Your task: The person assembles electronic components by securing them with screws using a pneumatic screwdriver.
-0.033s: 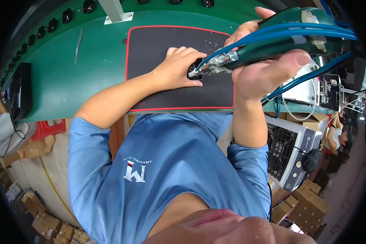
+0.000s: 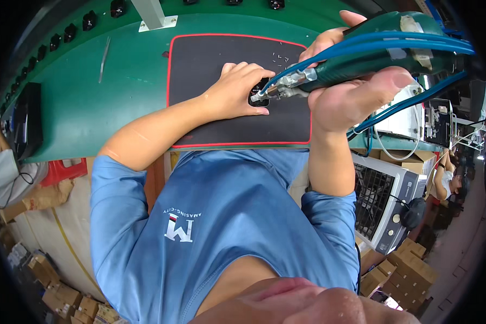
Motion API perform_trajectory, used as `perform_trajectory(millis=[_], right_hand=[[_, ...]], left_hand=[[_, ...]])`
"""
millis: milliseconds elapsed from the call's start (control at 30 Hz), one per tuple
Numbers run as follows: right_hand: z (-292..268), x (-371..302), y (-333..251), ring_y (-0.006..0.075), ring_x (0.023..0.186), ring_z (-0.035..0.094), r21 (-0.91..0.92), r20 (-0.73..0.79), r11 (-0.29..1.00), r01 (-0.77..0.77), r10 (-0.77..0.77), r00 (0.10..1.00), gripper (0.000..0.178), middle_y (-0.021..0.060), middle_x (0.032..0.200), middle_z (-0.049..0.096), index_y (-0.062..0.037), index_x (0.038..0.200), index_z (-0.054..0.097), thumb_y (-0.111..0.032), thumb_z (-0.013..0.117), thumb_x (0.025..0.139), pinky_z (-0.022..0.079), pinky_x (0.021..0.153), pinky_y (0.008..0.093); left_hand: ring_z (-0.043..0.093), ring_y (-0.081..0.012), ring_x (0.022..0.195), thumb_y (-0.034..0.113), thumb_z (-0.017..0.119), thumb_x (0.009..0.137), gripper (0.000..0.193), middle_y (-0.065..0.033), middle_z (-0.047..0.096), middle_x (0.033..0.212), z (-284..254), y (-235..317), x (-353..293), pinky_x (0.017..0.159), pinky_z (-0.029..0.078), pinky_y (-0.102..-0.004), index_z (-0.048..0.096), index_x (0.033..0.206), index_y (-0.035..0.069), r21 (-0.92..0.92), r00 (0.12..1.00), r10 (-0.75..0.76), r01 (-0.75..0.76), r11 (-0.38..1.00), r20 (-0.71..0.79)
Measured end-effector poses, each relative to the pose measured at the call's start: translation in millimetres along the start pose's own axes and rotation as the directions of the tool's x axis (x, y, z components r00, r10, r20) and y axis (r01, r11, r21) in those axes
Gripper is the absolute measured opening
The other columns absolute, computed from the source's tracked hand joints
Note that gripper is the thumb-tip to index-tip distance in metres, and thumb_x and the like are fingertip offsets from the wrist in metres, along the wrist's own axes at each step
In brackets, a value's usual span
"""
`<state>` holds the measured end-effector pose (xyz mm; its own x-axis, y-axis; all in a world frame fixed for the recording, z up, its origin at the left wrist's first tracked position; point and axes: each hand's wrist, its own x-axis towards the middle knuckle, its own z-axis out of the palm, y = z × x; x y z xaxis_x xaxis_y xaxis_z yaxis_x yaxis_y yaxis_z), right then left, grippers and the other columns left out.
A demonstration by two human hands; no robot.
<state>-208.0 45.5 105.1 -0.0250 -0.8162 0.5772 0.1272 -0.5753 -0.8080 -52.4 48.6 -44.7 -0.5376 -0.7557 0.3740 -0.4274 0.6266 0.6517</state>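
Note:
My left hand (image 2: 237, 90) is on the dark mat (image 2: 200, 65), fingers and thumb curved round a small black device (image 2: 261, 102) and holding it down. My right hand (image 2: 345, 97) grips a dark green powered hand tool (image 2: 372, 56) with a metal front end and tape on its body. Its metal tip (image 2: 256, 99) meets the black device, beside my left thumb. Whether it touches the surface or sits in a hole I cannot tell. Blue hoses (image 2: 399, 39) run along the tool toward the right. Several tiny pale slivers (image 2: 278, 58) lie on the mat beyond the tip.
The mat lies on a green workbench (image 2: 70, 102). A metal post (image 2: 152, 16) stands at its far side, with several black parts (image 2: 89, 21) along the back edge. To the right are white equipment (image 2: 399, 121) and an air cooler (image 2: 386, 200). Co-workers sit at both sides.

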Motion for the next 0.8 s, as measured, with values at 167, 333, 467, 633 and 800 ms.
perform_trajectory(millis=[167, 333, 467, 633, 800], right_hand=[[3.3, -1.8, -1.7, 0.0187, 0.053, 0.056, -0.126, -0.091, 0.99, -0.058, 0.047, 0.995, 0.105, 0.011, 0.062, 0.056, 0.0054, 0.117, 0.056, -0.09, 0.024, 0.087, 0.048, 0.049, 0.0299], [3.4, -3.3, 0.8, 0.0186, 0.054, 0.056, -0.124, -0.124, 0.99, -0.065, 0.049, 0.991, 0.108, 0.0108, 0.064, 0.057, 0.005, 0.118, 0.056, -0.093, 0.025, 0.085, 0.049, 0.051, 0.03], [-14.3, -7.6, 21.9, 0.0185, 0.055, 0.057, 0.131, -0.053, 0.991, 0.041, -0.034, 0.998, 0.108, 0.0106, 0.068, 0.059, 0.0038, 0.119, 0.056, -0.094, 0.026, 0.084, 0.05, 0.052, 0.0298], [-15.3, -6.1, 25.9, 0.0195, 0.055, 0.057, 0.191, -0.012, 0.981, -0.017, 0.019, 1.0, 0.106, 0.0104, 0.07, 0.06, 0.002, 0.117, 0.057, -0.093, 0.024, 0.084, 0.051, 0.053, 0.0302], [12.6, 24.1, -64.5, 0.0157, 0.055, 0.064, 0.39, 0.006, 0.917, -0.09, 0.095, 0.995, 0.08, 0.0127, 0.07, 0.061, 0.0077, 0.126, 0.048, -0.066, 0.027, 0.104, 0.055, 0.044, 0.0262]], left_hand=[[0.056, -0.0268, 0.113, 0.039, 0.09, 0.069, 0.079, -0.0061, 0.061, 0.122, -0.2, 0.1, 0.5, 0.097, 0.034, -0.0418, 0.056, 0.135, 0.012, -0.009, 1.0, 0.015, -0.015, 1.0, 0.001], [0.056, -0.0269, 0.112, 0.04, 0.09, 0.07, 0.078, -0.0063, 0.061, 0.122, -2.3, -0.3, 2.4, 0.097, 0.035, -0.0419, 0.056, 0.134, 0.011, -0.005, 1.0, -0.009, 0.009, 1.0, 0.027], [0.057, -0.0276, 0.111, 0.04, 0.09, 0.07, 0.078, -0.0069, 0.062, 0.121, -4.1, 0.3, 4.5, 0.096, 0.037, -0.0417, 0.056, 0.134, 0.011, -0.028, 0.999, -0.018, 0.018, 0.999, 0.035], [0.057, -0.0282, 0.112, 0.04, 0.091, 0.069, 0.081, -0.0076, 0.063, 0.12, -7.0, 0.3, 6.9, 0.096, 0.039, -0.0416, 0.055, 0.136, 0.012, -0.009, 0.993, -0.044, 0.045, 0.999, 0.109], [0.057, -0.0284, 0.114, 0.04, 0.091, 0.068, 0.085, -0.0084, 0.063, 0.121, -3.9, -1.9, 2.7, 0.099, 0.037, -0.042, 0.053, 0.138, 0.012, -0.073, 0.996, -0.026, 0.032, 0.997, 0.081]])
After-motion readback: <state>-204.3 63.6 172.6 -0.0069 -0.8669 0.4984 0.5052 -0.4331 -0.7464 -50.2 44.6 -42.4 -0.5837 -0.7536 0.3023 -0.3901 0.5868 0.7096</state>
